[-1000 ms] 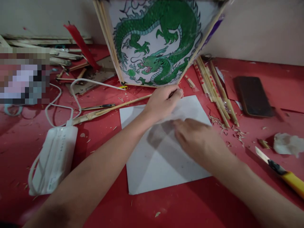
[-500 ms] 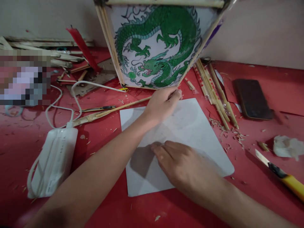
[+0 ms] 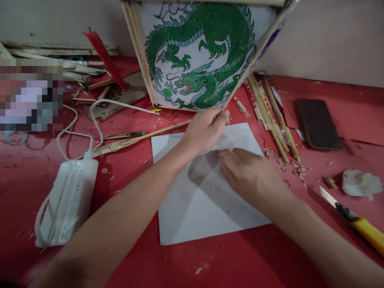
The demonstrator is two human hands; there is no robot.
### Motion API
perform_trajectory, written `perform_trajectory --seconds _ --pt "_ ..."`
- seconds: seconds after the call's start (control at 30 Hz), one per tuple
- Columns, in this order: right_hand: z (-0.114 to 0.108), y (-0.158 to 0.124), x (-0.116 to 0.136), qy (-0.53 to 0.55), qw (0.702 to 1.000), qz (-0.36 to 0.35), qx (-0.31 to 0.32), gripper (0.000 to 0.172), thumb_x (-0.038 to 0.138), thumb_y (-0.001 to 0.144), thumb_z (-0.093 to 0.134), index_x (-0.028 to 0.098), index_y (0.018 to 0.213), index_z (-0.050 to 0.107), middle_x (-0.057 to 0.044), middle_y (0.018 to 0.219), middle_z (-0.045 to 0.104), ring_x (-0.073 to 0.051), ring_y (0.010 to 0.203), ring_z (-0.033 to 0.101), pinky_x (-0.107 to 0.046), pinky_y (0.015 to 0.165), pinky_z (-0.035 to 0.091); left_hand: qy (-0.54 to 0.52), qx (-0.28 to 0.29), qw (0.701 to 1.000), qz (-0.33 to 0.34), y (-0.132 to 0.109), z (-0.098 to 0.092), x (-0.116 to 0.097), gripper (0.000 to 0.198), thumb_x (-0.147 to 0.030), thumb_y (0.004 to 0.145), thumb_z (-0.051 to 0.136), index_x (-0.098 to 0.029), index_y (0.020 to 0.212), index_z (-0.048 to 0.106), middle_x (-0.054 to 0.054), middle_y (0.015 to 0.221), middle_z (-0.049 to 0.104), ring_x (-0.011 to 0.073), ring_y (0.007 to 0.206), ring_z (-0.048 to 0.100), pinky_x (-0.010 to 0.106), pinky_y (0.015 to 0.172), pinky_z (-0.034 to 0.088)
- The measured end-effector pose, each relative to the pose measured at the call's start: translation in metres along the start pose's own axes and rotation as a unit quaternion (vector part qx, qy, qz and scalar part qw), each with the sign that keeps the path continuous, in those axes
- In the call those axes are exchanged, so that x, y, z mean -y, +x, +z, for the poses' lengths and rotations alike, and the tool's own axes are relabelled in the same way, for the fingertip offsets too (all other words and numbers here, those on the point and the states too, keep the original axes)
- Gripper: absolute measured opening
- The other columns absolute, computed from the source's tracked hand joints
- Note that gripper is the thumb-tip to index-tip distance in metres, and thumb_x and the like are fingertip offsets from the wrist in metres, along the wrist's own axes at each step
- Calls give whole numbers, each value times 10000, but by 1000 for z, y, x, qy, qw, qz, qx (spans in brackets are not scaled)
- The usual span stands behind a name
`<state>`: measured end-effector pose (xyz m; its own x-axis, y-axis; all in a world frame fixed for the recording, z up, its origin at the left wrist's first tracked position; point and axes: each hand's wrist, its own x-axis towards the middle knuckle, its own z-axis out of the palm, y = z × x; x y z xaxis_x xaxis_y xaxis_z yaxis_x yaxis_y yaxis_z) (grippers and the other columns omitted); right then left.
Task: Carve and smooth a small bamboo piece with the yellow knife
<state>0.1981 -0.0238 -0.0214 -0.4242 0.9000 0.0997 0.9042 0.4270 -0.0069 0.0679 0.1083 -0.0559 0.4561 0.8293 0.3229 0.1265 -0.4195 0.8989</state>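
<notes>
A white sheet (image 3: 192, 208) lies on the red tabletop between my arms. My left hand (image 3: 205, 127) is closed at its far edge, thumb against the curled fingers, just below the frame's bottom edge. What it grips is hidden. Over the right part of the sheet, my right hand (image 3: 247, 172) has its fingers curled together, tips down at the paper. Whether it holds something I cannot make out. Behind both hands stands a stick-framed panel (image 3: 204, 56) with a green dragon drawing. A thin bamboo strip (image 3: 168, 130) runs leftward from behind my left hand.
A white power bank (image 3: 70, 200) with a cable lies left. Bamboo sticks (image 3: 267, 116), a dark phone (image 3: 318, 124), crumpled tissue (image 3: 361, 183) and a yellow cutter (image 3: 354, 218) with its blade exposed lie right. A red candle (image 3: 106, 60) leans at the back left. Shavings are scattered about.
My right hand has slid away from me and to the right over the sheet, nearer to my left hand. My left hand stays in about the same place.
</notes>
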Motion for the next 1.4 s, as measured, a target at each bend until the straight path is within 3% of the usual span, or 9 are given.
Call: perform_trajectory --seconds 0.1,0.2,0.4,0.47,0.77,0.97,1.03,1.27,1.4 --pt "-8 -8 43 42 993 -107 3 236 37 914 491 114 1064 656 -71 783 666 -205 672 582 -344 600 397 8 5 1000 -11 0 -1 -1 386 -379 1031 445 -206 729 611 -2 642 547 150 668 528 318 650 367" --pt "-11 -10 53 49 990 -135 5 253 -1 881 501 116 1050 648 -83 827 676 -215 711 601 -352 616 409 16 18 1000 -18 -1 -2 -4 398 -397 1030 436 -205 732 617 -6 629 523 146 654 521 317 635 357" --pt "1 5 -29 -43 992 113 26 245 200 1021 398 183 1071 637 -91 764 651 -236 628 569 -351 538 306 -8 26 999 -21 -2 -4 -6 422 -425 1029 443 -198 726 630 0 654 567 139 684 555 309 656 384" --pt "3 8 -41 -71 987 138 33 258 221 1030 389 194 1081 640 -94 764 653 -246 643 579 -348 543 302 -13 18 1000 -20 -2 -3 -6 436 -435 1034 433 -197 725 629 2 660 574 138 701 568 304 669 394" --pt "-10 -8 61 44 987 -155 12 266 16 891 497 101 1081 664 -93 848 692 -212 727 601 -342 628 420 -23 -2 999 -25 -3 -2 -5 485 -453 1046 405 -204 689 619 2 639 553 134 660 540 315 667 390" --pt "3 5 -13 -46 992 119 24 281 181 1007 421 114 1098 678 -115 777 676 -199 624 562 -334 562 292 -39 8 999 -23 -3 -4 -8 516 -462 1049 400 -203 651 603 10 627 551 138 640 523 322 678 403" --pt "4 9 -23 -75 984 154 41 314 229 1029 405 111 1165 663 -124 816 687 -211 654 577 -335 570 280 -38 -1 999 -29 -3 -4 -10 515 -450 1050 408 -201 639 595 14 624 549 141 658 541 317 688 410" --pt "-6 -3 47 5 992 -126 14 279 12 893 457 128 1025 673 -79 773 654 -204 691 572 -333 611 379 -57 -9 996 -69 -5 -3 -11 611 -598 1034 326 -189 657 579 17 649 565 127 680 550 304 674 396" --pt "5 -1 11 -9 1000 -11 10 266 113 988 418 121 1096 661 -75 766 645 -197 625 550 -332 568 354 -70 -14 993 -92 -6 -1 -15 619 -603 1029 340 -187 631 568 15 644 563 119 693 558 293 708 411"
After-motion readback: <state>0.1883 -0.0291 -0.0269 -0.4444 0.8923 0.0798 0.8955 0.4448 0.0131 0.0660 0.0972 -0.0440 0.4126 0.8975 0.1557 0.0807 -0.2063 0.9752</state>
